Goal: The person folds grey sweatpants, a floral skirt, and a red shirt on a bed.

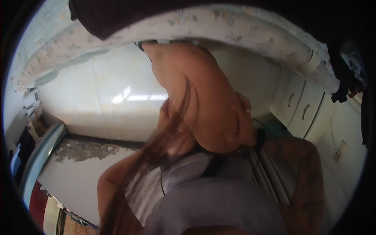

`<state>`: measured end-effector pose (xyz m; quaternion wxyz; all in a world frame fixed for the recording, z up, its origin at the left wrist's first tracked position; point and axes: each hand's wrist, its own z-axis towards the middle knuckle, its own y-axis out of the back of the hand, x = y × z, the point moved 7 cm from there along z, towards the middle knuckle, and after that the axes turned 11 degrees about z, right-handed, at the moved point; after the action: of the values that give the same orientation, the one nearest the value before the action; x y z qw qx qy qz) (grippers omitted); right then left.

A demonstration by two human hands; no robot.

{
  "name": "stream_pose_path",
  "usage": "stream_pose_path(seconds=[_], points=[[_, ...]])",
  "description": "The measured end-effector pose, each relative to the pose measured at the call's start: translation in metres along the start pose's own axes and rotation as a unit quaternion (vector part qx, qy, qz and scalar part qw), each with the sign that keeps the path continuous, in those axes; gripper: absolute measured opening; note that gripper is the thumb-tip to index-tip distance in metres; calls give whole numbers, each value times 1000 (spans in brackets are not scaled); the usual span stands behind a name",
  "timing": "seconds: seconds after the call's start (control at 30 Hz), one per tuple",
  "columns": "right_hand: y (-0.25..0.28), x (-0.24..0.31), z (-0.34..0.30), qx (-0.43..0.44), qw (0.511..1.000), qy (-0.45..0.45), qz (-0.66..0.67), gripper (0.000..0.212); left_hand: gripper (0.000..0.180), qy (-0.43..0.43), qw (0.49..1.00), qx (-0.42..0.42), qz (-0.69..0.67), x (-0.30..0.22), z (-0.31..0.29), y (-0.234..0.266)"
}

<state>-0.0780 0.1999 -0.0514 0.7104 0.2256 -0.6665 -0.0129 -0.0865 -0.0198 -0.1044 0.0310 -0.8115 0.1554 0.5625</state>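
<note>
Tiled floor (117,94), white cabinets (299,105), patterned mattress (243,27)

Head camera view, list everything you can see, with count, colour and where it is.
Patterned cloth: one, pale with faded print, arching across the top.
Dark fabric: one, near black, top left over the cloth.
Tiled wall: pale cream, glossy, left of centre.
Cabinet doors: two, white with handles, right.
Dark clothing: hanging, far right.
Grey garment: one, lower centre.
Long hair: brown strands, centre.
Right hand: resting on a bare arm, centre.
Left hand: not clearly visible.
</note>
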Motion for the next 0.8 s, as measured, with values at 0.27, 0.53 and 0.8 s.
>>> stream_pose_path(seconds=[0.27,0.53,0.8], points=[[-7,8,3,-16,1000,3,-24,75,87,30,999,11,4,9,-3,8],[-8,24,-2,-54,996,56,-37,68,94,-133,897,18,421,-5,-18,2],[-7,28,-11,-77,994,64,-53,66,78,-266,841,-3,471,-35,-35,-13]])
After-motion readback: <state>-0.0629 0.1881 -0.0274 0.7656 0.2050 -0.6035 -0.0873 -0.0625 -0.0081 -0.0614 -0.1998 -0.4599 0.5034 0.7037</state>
